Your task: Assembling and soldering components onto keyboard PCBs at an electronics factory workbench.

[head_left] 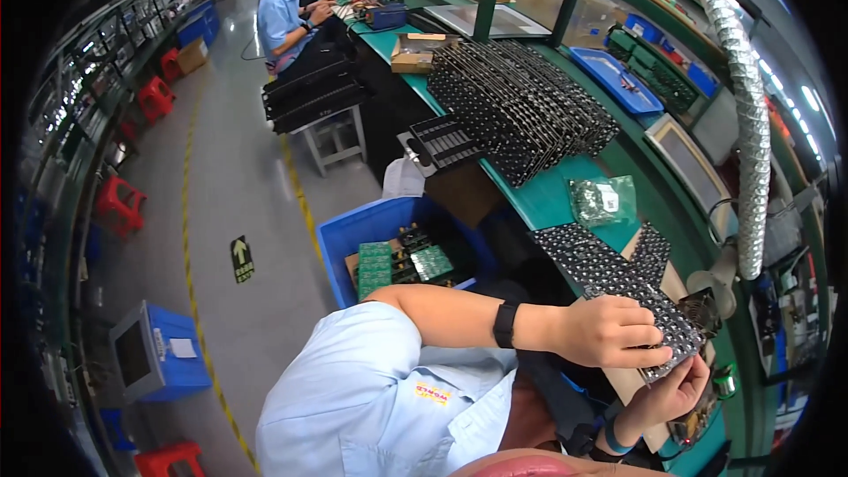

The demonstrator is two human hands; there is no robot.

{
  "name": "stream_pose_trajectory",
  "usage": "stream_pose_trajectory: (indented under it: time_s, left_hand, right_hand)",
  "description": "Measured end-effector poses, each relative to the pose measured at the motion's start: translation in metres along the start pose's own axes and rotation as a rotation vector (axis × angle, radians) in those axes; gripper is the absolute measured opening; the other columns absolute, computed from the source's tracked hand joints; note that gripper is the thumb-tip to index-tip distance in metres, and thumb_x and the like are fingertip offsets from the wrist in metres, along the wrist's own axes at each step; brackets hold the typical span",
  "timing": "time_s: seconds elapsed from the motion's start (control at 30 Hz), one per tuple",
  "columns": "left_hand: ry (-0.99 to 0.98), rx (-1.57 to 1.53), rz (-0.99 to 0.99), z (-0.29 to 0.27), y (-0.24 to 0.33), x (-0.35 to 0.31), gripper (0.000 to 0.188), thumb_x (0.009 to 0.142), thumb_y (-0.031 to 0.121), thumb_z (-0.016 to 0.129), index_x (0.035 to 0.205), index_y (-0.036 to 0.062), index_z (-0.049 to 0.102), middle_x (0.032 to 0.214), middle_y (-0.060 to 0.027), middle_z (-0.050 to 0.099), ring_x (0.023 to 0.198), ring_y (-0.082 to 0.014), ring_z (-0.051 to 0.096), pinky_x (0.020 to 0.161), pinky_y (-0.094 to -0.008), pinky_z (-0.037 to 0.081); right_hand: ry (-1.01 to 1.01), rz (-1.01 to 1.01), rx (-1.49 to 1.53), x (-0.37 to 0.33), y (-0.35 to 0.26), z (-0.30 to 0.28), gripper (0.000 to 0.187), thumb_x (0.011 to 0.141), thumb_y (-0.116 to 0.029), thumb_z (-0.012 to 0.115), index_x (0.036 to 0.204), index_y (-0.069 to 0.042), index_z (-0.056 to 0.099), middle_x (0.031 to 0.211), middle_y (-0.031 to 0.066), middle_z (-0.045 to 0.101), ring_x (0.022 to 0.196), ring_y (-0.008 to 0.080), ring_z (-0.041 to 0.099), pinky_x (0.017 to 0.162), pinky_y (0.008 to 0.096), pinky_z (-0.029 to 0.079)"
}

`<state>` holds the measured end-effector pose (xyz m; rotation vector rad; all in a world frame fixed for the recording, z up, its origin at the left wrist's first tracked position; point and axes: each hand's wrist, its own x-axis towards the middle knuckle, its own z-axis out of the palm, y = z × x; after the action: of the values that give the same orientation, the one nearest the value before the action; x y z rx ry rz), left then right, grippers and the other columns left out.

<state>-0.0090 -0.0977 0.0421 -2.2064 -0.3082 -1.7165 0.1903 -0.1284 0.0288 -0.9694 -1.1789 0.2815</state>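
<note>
A long black circuit-board panel [590,258], dotted with rows of pale round spots, slants across the bench at the right. My left hand [611,333], with a black band on its wrist, reaches over the panel's near part, its fingers curled on the edge. Below it, my right hand [669,395] pinches the panel's near end between thumb and fingers; a blue band is on that wrist. Another similar dotted panel [652,252] lies partly under the first. Whether a small part sits between my right fingertips cannot be made out.
Beyond are a clear bag [602,200] and a tall stack of dotted panels [521,102]. A blue bin [340,247] holding green circuit boards stands left of the bench. A silver duct [740,106] hangs at the right. A co-worker [287,22] sits farther along.
</note>
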Motion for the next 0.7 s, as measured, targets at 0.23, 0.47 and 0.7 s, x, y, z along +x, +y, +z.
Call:
stream_pose_trajectory:
  time_s: [0.23,0.47,0.7]
  left_hand:
    - [0.0,-0.005,-0.015,0.003,0.003,-0.006,0.031,0.079,0.013,0.062,0.109,0.0079,0.067,0.098,-0.0054,0.059,0.085,-0.019,0.061,0.067,-0.0287,0.054]
    - [-0.044,0.021,-0.018,-0.004,0.006,0.0,0.032,0.078,0.014,0.062,0.109,0.0071,0.066,0.097,-0.0046,0.059,0.085,-0.018,0.061,0.068,-0.0276,0.054]
    - [0.003,-0.022,-0.118,-0.033,-0.001,0.028,0.035,0.078,0.011,0.064,0.112,0.0072,0.067,0.092,-0.0017,0.064,0.081,-0.0167,0.063,0.069,-0.0298,0.054]
  right_hand:
    - [0.008,0.02,0.097,-0.004,0.003,0.002,0.009,0.098,-0.008,0.056,0.097,0.001,0.058,0.091,0.0057,0.064,0.078,0.01,0.059,0.069,0.0207,0.049]
    - [-0.049,-0.043,0.094,0.0,0.005,0.001,0.005,0.097,-0.005,0.056,0.097,0.0,0.057,0.092,0.005,0.062,0.079,0.0095,0.058,0.071,0.0216,0.048]
    - [-0.208,-0.116,0.098,-0.008,0.004,-0.001,0.024,0.095,-0.002,0.056,0.119,0.001,0.055,0.108,0.007,0.061,0.093,0.0111,0.058,0.08,0.0236,0.047]
